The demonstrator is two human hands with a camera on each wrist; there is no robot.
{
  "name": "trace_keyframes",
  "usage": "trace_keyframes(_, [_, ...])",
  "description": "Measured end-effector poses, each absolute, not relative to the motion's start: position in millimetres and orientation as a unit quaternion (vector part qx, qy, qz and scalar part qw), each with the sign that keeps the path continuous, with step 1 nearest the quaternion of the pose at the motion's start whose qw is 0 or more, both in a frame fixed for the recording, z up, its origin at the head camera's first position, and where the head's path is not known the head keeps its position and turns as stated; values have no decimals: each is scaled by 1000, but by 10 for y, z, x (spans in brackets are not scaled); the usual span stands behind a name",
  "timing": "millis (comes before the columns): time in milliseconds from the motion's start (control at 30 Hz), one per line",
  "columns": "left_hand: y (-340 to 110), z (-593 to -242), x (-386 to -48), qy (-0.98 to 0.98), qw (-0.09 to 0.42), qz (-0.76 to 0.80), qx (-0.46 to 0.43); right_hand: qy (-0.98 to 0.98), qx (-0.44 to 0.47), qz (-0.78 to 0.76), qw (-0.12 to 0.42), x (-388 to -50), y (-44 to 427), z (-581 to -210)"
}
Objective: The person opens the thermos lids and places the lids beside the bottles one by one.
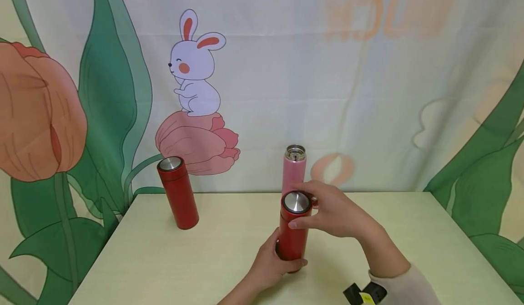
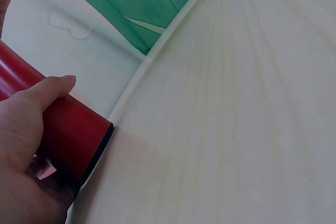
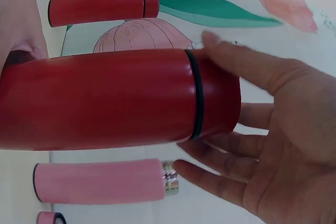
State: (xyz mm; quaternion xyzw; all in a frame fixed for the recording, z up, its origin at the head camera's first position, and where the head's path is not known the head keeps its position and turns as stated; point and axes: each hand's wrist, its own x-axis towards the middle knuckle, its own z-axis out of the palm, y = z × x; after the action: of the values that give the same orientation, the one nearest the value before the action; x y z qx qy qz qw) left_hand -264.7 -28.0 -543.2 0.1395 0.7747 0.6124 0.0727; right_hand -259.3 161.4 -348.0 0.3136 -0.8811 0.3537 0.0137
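Red thermos [image 1: 292, 243] in front of the person, roughly upright over the table [image 1: 213, 259]; cannot tell whether its base touches. Left hand [image 1: 271, 263] wraps the lower body, thumb on one side, grip closed around it. Right hand [image 1: 329, 211] at the top: thumb on the near side of the lid [image 1: 297, 202], fingers round the far side, grip pinching it. Lid seated, silver top showing. Just behind: pink bottle [image 1: 294, 173], upright, metal mouth bare. Pink cap [image 3: 48, 217] on the table beside it. Second red thermos [image 1: 181, 198] well apart, toward the left, lid on. Printed curtain [image 1: 266, 82] behind.
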Motion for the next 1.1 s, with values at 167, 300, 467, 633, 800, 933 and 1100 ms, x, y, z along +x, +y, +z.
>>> trace_keyframes(167, [-279, -5436, -2652, 777, 74, 608, 144, -915, 292, 276, 19, -2576, 1511, -3363])
trace_keyframes(300, [-279, -5421, -2644, 778, 80, 607, 142, -923, 281, 261, 15, -2571, 1476, -3321])
trace_keyframes(467, [-285, -5404, -2643, 776, 84, 609, 143, -927, 276, 255, 8, -2572, 1471, -3301])
trace_keyframes(633, [-297, -5389, -2647, 777, 85, 606, 149, -924, 280, 262, -2, -2579, 1480, -3306])
trace_keyframes(800, [-306, -5384, -2650, 781, 89, 599, 152, -918, 286, 274, -12, -2586, 1500, -3317])
trace_keyframes(933, [-311, -5382, -2652, 782, 93, 597, 152, -912, 293, 287, -21, -2594, 1523, -3320])
trace_keyframes(1100, [-313, -5368, -2645, 781, 96, 599, 151, -904, 304, 299, -31, -2612, 1547, -3328])
